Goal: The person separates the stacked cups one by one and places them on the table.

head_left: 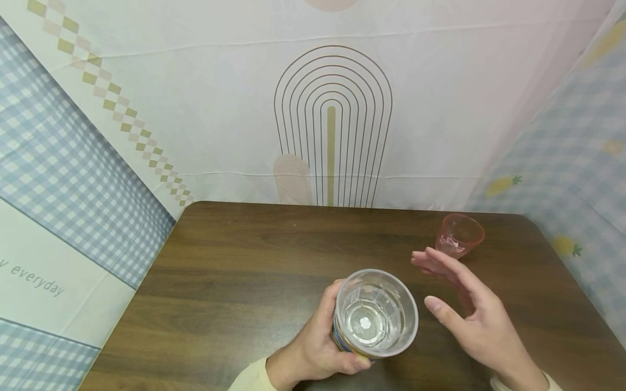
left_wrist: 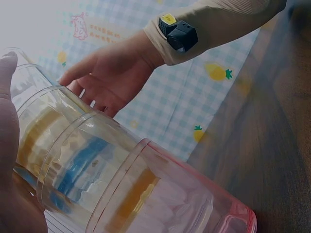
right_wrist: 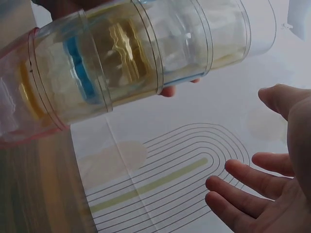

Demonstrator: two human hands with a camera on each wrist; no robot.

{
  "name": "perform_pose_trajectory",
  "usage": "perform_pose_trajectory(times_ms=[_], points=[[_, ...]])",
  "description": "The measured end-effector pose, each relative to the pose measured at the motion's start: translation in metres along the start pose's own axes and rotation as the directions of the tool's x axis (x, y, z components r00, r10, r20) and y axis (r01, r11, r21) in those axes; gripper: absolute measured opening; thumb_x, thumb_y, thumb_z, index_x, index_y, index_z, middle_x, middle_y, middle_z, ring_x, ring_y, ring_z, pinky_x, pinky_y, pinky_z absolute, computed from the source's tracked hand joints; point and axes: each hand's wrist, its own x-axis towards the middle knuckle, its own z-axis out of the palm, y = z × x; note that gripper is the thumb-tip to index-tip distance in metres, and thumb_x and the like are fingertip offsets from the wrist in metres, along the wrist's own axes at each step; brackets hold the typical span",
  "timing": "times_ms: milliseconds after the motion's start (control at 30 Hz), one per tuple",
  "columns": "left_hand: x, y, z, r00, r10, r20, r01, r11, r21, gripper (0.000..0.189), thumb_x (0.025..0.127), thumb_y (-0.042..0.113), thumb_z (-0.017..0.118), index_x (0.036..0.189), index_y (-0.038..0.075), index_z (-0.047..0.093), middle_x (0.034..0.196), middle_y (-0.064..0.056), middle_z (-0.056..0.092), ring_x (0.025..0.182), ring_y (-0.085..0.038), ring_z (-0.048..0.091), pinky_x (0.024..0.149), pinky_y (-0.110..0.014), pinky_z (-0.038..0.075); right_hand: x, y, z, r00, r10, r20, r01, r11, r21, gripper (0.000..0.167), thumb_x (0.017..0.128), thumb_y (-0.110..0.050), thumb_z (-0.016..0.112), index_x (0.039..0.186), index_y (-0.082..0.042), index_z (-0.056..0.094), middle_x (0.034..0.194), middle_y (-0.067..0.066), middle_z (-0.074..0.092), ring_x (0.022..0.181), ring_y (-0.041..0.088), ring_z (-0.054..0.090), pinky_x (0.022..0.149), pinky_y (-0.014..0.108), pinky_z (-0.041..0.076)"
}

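Observation:
My left hand (head_left: 313, 342) grips a stack of nested clear plastic cups (head_left: 344, 336), its thumb wrapped round the near side. From above, the top cup's open mouth faces up, with cups visible inside it. In the right wrist view the stack (right_wrist: 136, 53) shows yellow and blue bands, and a pink cup (right_wrist: 12, 92) forms its bottom end. To the right of the stack, my right hand (head_left: 479, 320) hovers with fingers spread and holds nothing. Behind its fingertips, a separate pink clear cup (head_left: 459, 233) stands upright on the table.
The brown wood-grain table (head_left: 220, 271) ends at a pale wall cloth (head_left: 220, 119) with an arch print. Blue checked cloth (head_left: 552, 163) with pineapples hangs on the right, and more checked cloth (head_left: 63, 108) hangs on the left.

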Motion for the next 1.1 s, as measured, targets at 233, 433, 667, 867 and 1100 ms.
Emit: perform_pose_trajectory(times_ms=[233, 433, 667, 867, 1100], points=[[0.000, 0.000, 0.000, 1.000, 0.004, -0.002, -0.004, 1.000, 0.005, 0.102, 0.091, 0.025, 0.087, 0.156, -0.012, 0.018, 0.149, -0.034, 0.050, 0.138, -0.038, 0.060, 0.122, -0.043, 0.049, 0.001, -0.002, 0.006, 0.996, -0.082, 0.030, 0.080, 0.994, 0.072, 0.071, 0.088, 0.025, 0.065, 0.153, 0.022, 0.038, 0.153, 0.027, 0.059, 0.146, 0.021, 0.058, 0.123, 0.021, 0.042], [0.000, 0.000, 0.000, 1.000, 0.005, -0.004, -0.005, 1.000, 0.003, 0.101, 0.092, 0.026, 0.087, 0.156, -0.012, 0.018, 0.149, -0.034, 0.049, 0.138, -0.038, 0.060, 0.122, -0.043, 0.049, 0.004, -0.005, 0.011, 0.992, -0.120, 0.047, 0.115, 0.988, 0.098, 0.069, 0.090, 0.019, 0.069, 0.152, 0.024, 0.037, 0.155, 0.024, 0.059, 0.148, 0.021, 0.056, 0.125, 0.022, 0.040], [0.000, 0.001, 0.000, 1.000, 0.003, -0.010, -0.003, 1.000, 0.005, 0.099, 0.094, 0.029, 0.085, 0.156, -0.011, 0.019, 0.150, -0.033, 0.050, 0.139, -0.038, 0.059, 0.122, -0.043, 0.049, 0.006, -0.012, 0.018, 0.982, -0.171, 0.078, 0.160, 0.978, 0.136, 0.069, 0.096, 0.007, 0.073, 0.151, 0.026, 0.035, 0.156, 0.023, 0.058, 0.150, 0.022, 0.054, 0.127, 0.023, 0.038], [0.000, 0.001, 0.000, 1.000, 0.006, -0.010, -0.006, 1.000, 0.002, 0.099, 0.095, 0.031, 0.084, 0.157, -0.011, 0.019, 0.150, -0.033, 0.049, 0.139, -0.037, 0.059, 0.122, -0.043, 0.049, 0.009, -0.016, 0.022, 0.975, -0.204, 0.088, 0.188, 0.969, 0.160, 0.071, 0.100, -0.001, 0.073, 0.151, 0.026, 0.033, 0.157, 0.024, 0.057, 0.150, 0.023, 0.053, 0.128, 0.024, 0.038], [0.001, 0.000, 0.000, 1.000, 0.010, -0.013, -0.010, 1.000, -0.010, 0.098, 0.096, 0.031, 0.083, 0.157, -0.012, 0.018, 0.149, -0.034, 0.050, 0.139, -0.038, 0.059, 0.121, -0.045, 0.050, 0.013, -0.020, 0.026, 0.969, -0.231, 0.083, 0.216, 0.963, 0.162, 0.071, 0.102, -0.008, 0.073, 0.151, 0.026, 0.034, 0.158, 0.023, 0.056, 0.151, 0.023, 0.053, 0.128, 0.025, 0.038]])
